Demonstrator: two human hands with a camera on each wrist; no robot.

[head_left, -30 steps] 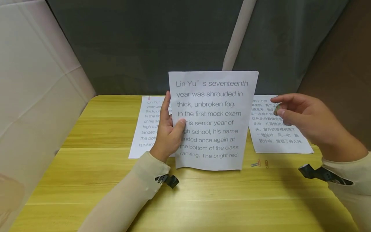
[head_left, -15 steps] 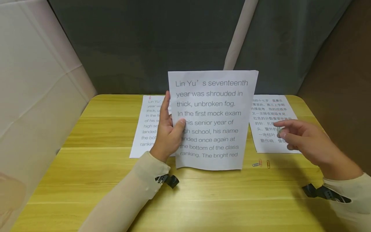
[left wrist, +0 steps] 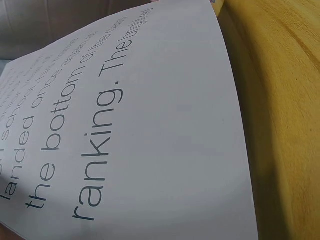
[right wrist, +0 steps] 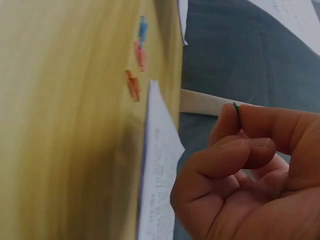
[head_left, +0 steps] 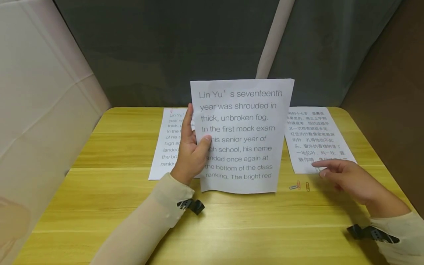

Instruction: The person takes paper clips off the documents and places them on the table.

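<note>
We see the left hand [head_left: 190, 154] at centre frame gripping the left edge of an English printed sheet [head_left: 240, 136], thumb across the front and fingers behind, so the sheet stands upright with its bottom edge just above the yellow wooden table [head_left: 132, 206]. In the left wrist view the same sheet [left wrist: 150, 130] fills most of the frame, its right edge curving over the table surface [left wrist: 285, 100]. At the right of the head view the right hand [head_left: 351, 180] sits low over the table, its fingertips at the lower edge of the Chinese printed sheet [head_left: 314, 136]; in the right wrist view we find its thumb and forefinger pinched on a green paper clip [right wrist: 236, 107], of which only a sliver shows. Three loose paper clips [head_left: 299, 186] lie on bare wood just left of that hand and just right of the held sheet's lower corner. Behind the held sheet, centre left, a second English sheet [head_left: 167, 147] lies flat with a red clip [head_left: 171, 110] on its top edge. The lower half of the frame is open tabletop, crossed only by the two cream sleeves [head_left: 145, 224]. A grey curtain [head_left: 149, 48] closes the table's far edge.
</note>
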